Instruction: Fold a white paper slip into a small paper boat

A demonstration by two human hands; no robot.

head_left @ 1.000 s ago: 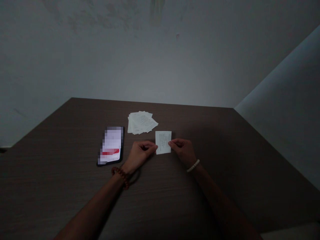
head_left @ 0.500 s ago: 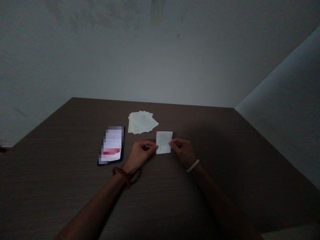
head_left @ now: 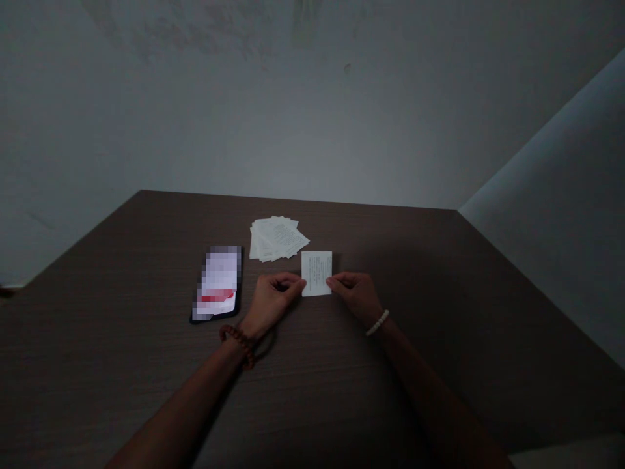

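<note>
A small white sheet of printed paper is held between my two hands above the table. My left hand pinches its lower left edge between thumb and fingers. On the opposite side, my right hand grips the lower right edge the same way. The lines of print run sideways on it and are too small to read. Just behind and to the left lies a loose, fanned pile of similar printed papers, touched by neither hand.
A phone with a lit, pixelated screen lies left of my left hand. The brown wooden table reaches back to a grey wall, and another wall stands along the right.
The held paper has shifted slightly left and away from me, and it now looks flatter and squarer. Both hands keep their pinch. The phone and paper pile have not moved.
</note>
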